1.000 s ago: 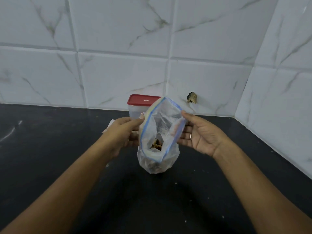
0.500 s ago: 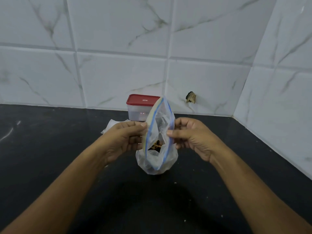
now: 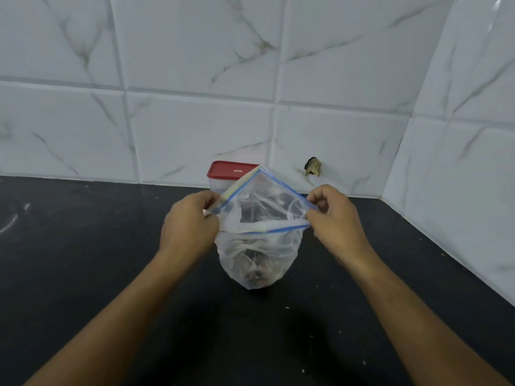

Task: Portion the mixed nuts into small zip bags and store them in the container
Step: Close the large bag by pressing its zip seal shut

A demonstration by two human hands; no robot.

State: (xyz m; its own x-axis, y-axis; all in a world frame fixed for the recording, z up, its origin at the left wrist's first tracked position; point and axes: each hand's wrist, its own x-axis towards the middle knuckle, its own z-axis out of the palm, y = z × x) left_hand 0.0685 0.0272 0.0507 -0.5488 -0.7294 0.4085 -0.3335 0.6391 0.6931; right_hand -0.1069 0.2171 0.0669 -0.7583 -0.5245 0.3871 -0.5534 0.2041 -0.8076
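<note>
The zip bag's [image 3: 259,246] mouth, narrow a moment ago, is now drawn out sideways. The left hand [image 3: 189,229] pinches its 9 o'clock corner and the right hand [image 3: 337,221] its 3 o'clock corner. The nuts [image 3: 255,277] sit low in the bag, which rests on the counter [image 3: 83,260]. The red-lidded container [image 3: 231,174] waits at 12 o'clock. Sealing looks close.

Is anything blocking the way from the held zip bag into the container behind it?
Yes: the red lid sits on the container, covering it. The left hand and right hand both pinch the zip bag at its open mouth. The bag hides the counter between them.
</note>
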